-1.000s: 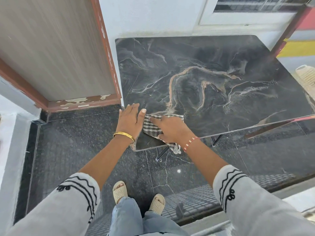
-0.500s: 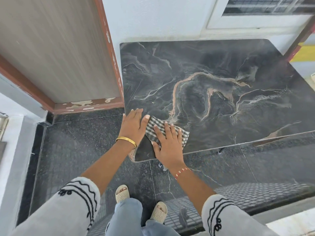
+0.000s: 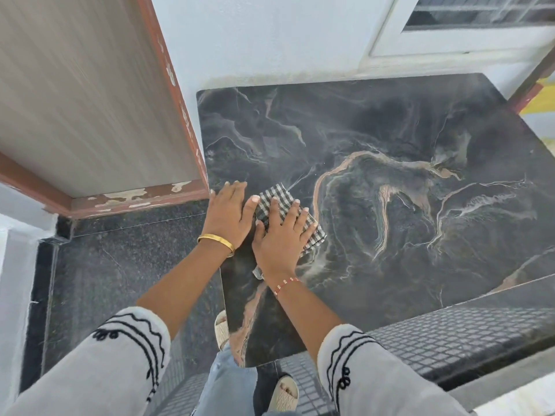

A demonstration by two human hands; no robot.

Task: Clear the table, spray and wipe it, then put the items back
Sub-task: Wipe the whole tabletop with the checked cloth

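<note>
Dark marble-patterned tabletop [image 3: 390, 181] with tan and white veins, set against a white wall, a wood-grain door [image 3: 84, 94] with a chipped red-brown frame at its left, dark speckled floor [image 3: 120, 265] below. Left hand [image 3: 229, 213] lies flat, palm down, at the tabletop's left edge, fingers together and pointing away from the body, thumb angled out to touch the cloth; a gold bangle [image 3: 216, 241] circles the wrist. Right hand [image 3: 280, 235] sits just beside it, palm down, fingers spread wide and pressing on the checked cloth [image 3: 277, 199], gripping nothing. The cloth lies bunched under that palm near the left side of the tabletop, one corner poking out beyond the fingertips, another by the wrist. Both forearms reach forward from white sleeves with black trim.
</note>
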